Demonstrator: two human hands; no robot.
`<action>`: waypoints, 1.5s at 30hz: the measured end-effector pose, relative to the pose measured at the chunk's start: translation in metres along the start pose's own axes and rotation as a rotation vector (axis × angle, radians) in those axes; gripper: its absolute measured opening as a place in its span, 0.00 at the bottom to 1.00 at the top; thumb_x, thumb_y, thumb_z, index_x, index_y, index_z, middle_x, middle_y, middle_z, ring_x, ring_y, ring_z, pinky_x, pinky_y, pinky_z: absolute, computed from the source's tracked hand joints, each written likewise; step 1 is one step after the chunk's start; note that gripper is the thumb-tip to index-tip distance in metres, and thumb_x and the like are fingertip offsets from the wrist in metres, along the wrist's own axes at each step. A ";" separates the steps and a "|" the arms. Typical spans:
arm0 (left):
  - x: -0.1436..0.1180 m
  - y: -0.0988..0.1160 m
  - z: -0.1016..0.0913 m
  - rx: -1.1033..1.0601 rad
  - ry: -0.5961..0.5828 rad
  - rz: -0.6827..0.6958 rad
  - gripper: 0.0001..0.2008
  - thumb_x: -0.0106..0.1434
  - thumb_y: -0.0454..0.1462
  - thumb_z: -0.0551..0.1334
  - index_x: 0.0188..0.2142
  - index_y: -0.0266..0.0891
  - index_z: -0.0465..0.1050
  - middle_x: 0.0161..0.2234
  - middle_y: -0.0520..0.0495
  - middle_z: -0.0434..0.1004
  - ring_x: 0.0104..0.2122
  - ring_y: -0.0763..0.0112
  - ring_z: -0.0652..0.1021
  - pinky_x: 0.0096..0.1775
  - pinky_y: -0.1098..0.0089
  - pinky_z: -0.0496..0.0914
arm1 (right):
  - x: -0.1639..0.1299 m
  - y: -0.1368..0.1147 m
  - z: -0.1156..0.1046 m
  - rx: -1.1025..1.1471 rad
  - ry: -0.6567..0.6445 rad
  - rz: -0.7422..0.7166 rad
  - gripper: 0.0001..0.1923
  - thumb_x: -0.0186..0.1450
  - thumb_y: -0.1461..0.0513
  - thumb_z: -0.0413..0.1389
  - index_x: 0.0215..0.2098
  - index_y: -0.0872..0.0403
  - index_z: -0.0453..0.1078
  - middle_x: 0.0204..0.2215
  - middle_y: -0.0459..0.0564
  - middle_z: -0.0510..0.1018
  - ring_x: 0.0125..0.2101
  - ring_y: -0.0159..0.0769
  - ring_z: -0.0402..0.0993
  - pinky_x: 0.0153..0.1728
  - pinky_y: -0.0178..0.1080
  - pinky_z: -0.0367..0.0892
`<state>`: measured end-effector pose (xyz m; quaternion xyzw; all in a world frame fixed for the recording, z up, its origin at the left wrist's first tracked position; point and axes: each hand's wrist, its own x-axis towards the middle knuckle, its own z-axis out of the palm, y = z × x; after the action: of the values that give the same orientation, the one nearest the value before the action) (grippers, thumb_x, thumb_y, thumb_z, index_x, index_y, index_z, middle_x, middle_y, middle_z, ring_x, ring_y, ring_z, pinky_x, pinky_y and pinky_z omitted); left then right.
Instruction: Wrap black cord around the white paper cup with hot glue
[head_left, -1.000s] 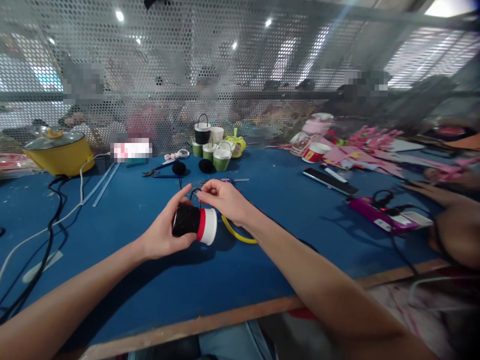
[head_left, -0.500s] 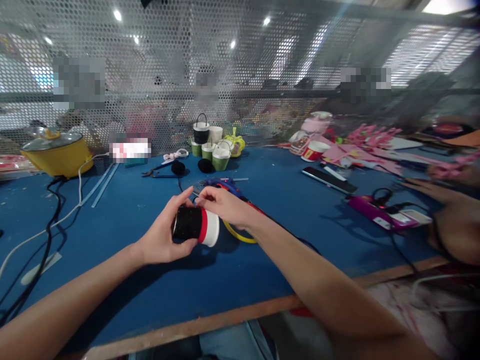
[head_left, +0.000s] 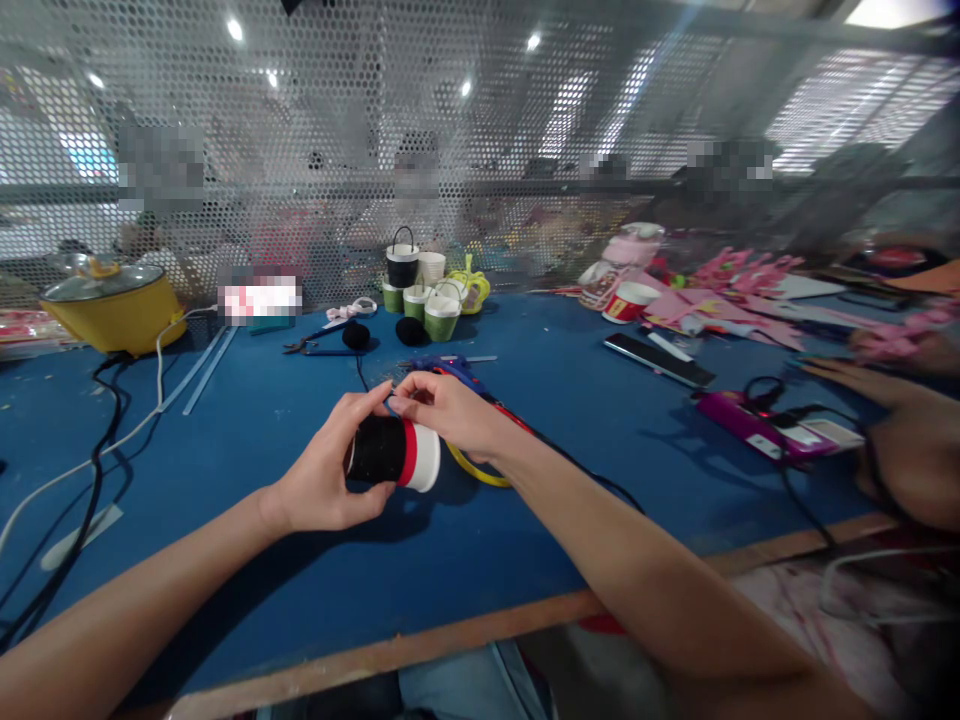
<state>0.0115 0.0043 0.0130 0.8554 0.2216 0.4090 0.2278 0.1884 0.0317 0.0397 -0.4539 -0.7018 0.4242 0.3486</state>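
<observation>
Left hand (head_left: 322, 480) grip closed round paper cup (head_left: 394, 452), right hand (head_left: 446, 410) apparently pinching its rim, no legible writing

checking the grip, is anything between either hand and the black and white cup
Nothing visible. The left hand wraps the cup directly, and the right hand pinches at its top edge. The yellow band lies behind on the table.

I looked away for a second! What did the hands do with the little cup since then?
The right hand came down from above the cup and now pinches at its top edge. The left hand kept gripping the cup sideways over the blue table. The yellow ring and green cups didn't move.
</observation>
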 end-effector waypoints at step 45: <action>0.002 -0.005 0.003 -0.143 -0.020 -0.462 0.20 0.57 0.43 0.60 0.46 0.37 0.58 0.39 0.46 0.66 0.36 0.66 0.70 0.37 0.65 0.67 | -0.001 0.003 0.009 -0.218 0.302 -0.304 0.07 0.57 0.64 0.55 0.22 0.54 0.63 0.26 0.46 0.68 0.30 0.32 0.66 0.34 0.37 0.62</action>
<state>0.0143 0.0089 0.0097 0.7675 0.3797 0.3524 0.3776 0.1823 0.0287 0.0329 -0.4364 -0.7436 0.2157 0.4584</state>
